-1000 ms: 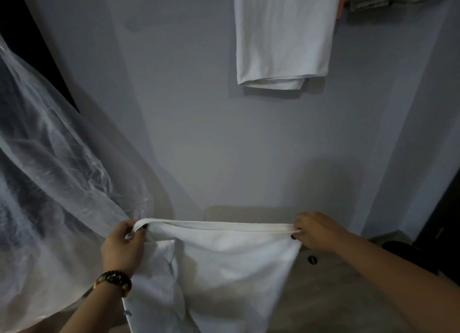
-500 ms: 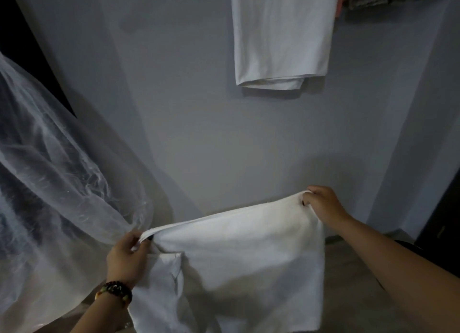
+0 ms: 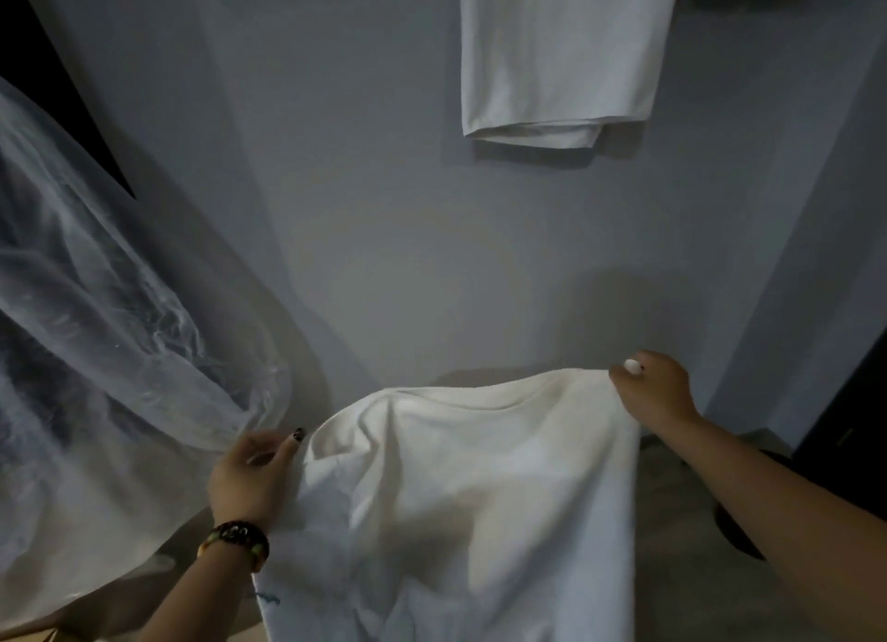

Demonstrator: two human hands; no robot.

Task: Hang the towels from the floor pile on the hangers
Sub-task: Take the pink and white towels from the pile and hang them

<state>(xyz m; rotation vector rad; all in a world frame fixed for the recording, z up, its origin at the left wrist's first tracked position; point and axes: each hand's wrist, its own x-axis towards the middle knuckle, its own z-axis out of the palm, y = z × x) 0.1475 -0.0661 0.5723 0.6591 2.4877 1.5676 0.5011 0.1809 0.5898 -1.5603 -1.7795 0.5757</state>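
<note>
Right hand (image 3: 655,391) fingers (image 3: 632,367) pinched towel (image 3: 461,497) top corner; left hand (image 3: 249,478) fingers gripped opposite edge. Towel hung spread between hands. Second towel (image 3: 559,55) hung on wall above. Plastic sheet (image 3: 96,334) beside left hand.

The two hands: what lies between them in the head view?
Only the white towel, its slack top edge sagging from the right hand down to the left hand. Behind it is the bare grey wall.
</note>
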